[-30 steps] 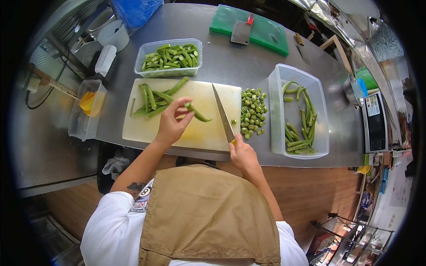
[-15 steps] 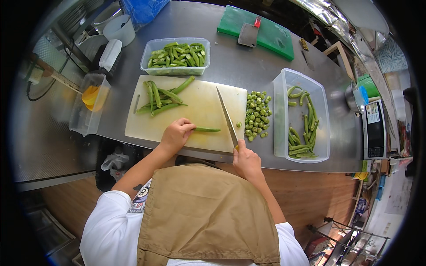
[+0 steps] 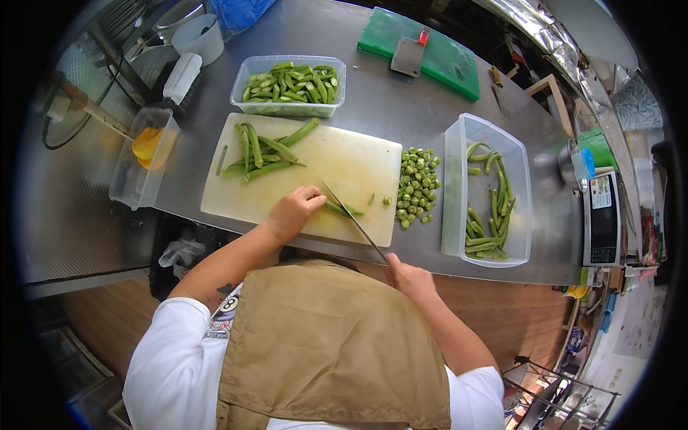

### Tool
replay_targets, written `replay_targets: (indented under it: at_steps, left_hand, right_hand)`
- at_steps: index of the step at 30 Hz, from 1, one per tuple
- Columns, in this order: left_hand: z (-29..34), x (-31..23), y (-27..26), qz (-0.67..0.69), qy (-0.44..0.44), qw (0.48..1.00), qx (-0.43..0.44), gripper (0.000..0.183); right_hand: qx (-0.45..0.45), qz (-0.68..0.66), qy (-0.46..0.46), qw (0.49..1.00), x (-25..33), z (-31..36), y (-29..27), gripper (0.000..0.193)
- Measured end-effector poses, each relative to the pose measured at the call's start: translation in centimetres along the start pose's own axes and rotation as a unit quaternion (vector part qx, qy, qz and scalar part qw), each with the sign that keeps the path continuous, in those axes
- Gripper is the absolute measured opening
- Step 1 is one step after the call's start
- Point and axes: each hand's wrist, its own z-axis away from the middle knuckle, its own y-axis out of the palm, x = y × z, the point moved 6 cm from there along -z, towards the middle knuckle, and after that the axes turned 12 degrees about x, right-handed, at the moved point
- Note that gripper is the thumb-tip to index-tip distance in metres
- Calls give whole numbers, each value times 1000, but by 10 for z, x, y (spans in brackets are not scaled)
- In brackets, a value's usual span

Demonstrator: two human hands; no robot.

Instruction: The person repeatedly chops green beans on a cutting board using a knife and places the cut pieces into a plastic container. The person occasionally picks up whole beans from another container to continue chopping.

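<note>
My left hand (image 3: 294, 213) pinches one end of an okra pod (image 3: 356, 211) on the white cutting board (image 3: 229, 197). In my right hand (image 3: 413, 279), at the table's front edge, is a knife (image 3: 369, 239). Its long blade slants up and left across the pod, close to my left fingertips. Just right of the pod lie a small green sliver (image 3: 371, 198) and a cut okra cap (image 3: 387, 201). Several whole okra pods (image 3: 269, 152) are heaped at the board's upper left. A pile of okra caps (image 3: 417, 188) sits on the steel table beside the board's right edge.
Behind the board stands a tub of cut okra (image 3: 288, 109). To the right, a clear bin (image 3: 451, 215) holds several pods. A cleaver (image 3: 408, 57) rests on a green board (image 3: 459, 75) at the back. A plastic box (image 3: 125, 190) with something yellow stands left.
The knife has swung left from the board's right side onto the pod, its handle moving down toward me. A small green sliver now lies beside the pod. My left hand has shifted slightly right.
</note>
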Motion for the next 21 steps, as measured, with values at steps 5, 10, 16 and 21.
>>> replay_targets:
  at_steps: [5, 10, 16, 21]
  left_hand:
    - [1, 2, 2, -2, 0, 1000, 7, 21]
    - [2, 2, 8, -6, -5, 1000, 16, 26]
    - [-6, -5, 1, -14, 11, 1000, -4, 29]
    - [-57, -14, 21, -139, 102, 984, 34, 40]
  right_hand:
    - [-8, -17, -22, 1000, 4, 2, -13, 20]
    - [25, -28, -18, 999, 18, -14, -11, 21]
    - [-66, -104, -35, 992, 15, -26, -27, 24]
    - [-136, -194, 21, 971, -18, 16, -34, 28]
